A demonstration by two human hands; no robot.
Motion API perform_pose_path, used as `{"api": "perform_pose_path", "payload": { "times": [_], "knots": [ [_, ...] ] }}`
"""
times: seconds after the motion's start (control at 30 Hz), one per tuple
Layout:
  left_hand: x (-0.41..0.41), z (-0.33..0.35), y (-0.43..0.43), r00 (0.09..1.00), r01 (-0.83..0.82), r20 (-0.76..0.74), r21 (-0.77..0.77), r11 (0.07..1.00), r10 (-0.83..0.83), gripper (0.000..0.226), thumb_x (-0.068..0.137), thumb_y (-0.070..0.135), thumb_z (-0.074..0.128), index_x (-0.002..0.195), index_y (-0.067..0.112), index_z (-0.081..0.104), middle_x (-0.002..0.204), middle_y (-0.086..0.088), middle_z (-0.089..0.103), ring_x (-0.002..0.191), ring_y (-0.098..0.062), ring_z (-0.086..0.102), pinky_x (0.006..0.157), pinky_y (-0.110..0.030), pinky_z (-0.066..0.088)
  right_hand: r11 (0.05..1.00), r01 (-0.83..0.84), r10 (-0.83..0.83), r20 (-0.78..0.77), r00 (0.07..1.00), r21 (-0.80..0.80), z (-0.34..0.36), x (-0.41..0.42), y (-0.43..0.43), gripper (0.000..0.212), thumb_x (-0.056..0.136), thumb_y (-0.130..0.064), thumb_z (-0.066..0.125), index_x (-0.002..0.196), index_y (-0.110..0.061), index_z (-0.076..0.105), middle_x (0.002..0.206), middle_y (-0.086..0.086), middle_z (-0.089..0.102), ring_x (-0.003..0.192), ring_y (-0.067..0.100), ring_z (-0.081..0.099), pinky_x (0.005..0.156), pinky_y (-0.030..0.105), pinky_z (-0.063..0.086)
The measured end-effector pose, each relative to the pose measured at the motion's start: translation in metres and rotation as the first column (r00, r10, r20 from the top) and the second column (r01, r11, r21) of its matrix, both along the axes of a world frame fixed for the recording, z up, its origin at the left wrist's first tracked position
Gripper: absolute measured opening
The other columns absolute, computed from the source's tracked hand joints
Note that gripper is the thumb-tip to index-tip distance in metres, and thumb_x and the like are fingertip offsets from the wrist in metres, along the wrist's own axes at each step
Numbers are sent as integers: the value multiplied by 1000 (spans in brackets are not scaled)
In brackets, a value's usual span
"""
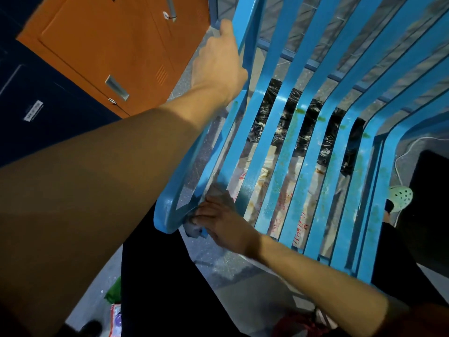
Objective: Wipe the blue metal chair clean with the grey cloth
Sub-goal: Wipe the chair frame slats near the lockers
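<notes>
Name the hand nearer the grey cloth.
Right. The right hand holds the grey cloth at a front corner of the blue metal chair; the left hand grips its back frame, apart from the cloth.

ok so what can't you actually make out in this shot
Head view only:
- grey cloth: mostly covered by the right hand, so its full size is hidden.
- left hand: its fingers wrap behind the blue chair frame, out of sight.
- the chair's legs: hidden under the seat slats.
- red print below the seat: broken up by slats and blurred.
- locker label: too small to read.
</notes>
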State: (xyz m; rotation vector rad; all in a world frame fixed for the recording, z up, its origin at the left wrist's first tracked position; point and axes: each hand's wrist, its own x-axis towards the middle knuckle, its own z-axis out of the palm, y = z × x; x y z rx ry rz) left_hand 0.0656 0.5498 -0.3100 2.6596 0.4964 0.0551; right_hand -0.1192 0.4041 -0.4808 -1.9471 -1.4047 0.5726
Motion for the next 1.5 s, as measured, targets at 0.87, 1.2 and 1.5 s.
{"api": "perform_pose_path", "payload": {
  "times": [0.87, 1.2, 1.5],
  "knots": [
    [4, 0, 1, 1000, 4, -25, 42, 999, -3, 46, 89, 4, 54, 132, 7, 37, 98, -13, 61, 82, -32, 59, 68, -44, 49, 885, 77, 184, 497, 848, -459, 16, 330, -30, 44, 83, 11, 60, 122, -9, 67, 147, 10, 48, 141, 30, 39, 117, 49, 29],
    [14, 0, 2, 999, 4, -32, 36, 999, -2, 46, 90, 5, 52, 133, 7, 36, 97, -17, 62, 83, -39, 60, 64, -43, 45, 774, 281, 293, 715, 634, -567, 63, 355, -24, 38, 100, -4, 42, 135, -8, 54, 158, 7, 31, 149, 12, 19, 120, 41, -8],
    [18, -4, 5, 999, -8, -45, -52, 999, 5, 46, 92, 6, 56, 133, 12, 36, 92, -13, 61, 76, -33, 63, 69, -47, 59, 916, 282, 178, 920, 349, -284, 191, 392, -37, 36, 84, -1, 62, 119, -3, 66, 141, 14, 55, 137, 25, 44, 119, 50, 9]
  ]
}}
